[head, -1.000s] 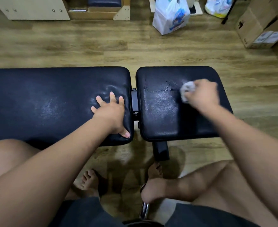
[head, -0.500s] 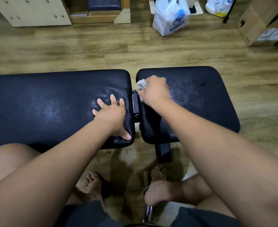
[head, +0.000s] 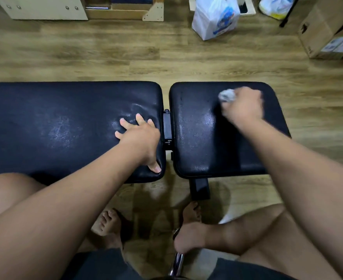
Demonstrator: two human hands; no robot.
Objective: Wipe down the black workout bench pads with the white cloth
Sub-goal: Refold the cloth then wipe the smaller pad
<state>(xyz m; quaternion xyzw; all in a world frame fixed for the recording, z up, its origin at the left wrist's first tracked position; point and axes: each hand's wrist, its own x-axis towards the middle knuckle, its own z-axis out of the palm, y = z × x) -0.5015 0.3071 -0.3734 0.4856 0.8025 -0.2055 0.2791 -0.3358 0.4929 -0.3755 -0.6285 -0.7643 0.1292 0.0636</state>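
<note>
Right hand (head: 242,106) is fisted round the white cloth (head: 227,95), pressing it on the short pad (head: 197,138), toward the far right part. Left hand (head: 140,136) lies flat with fingers spread on the long pad (head: 55,122), near its right end, thumb down at the near edge; it holds nothing and looks like bracing. Cloth judgement: light, soft, wadded into a ball, no stiffness, so it needs a full fist grip with a bit sticking out as the contact face; a loose grip would likely let it roll out. Pads look like padded vinyl, glossy in patches, probably damp or slick there, with some give under pressure. Right hand and cloth are motion-blurred, so I can't tell the finger layout or how much cloth is inside the fist. Long pad is cut off at the left edge. Right forearm covers the short pad's near right corner. Frame is mostly hidden; only the hinge bracket (head: 167,128) between the pads shows.
</note>
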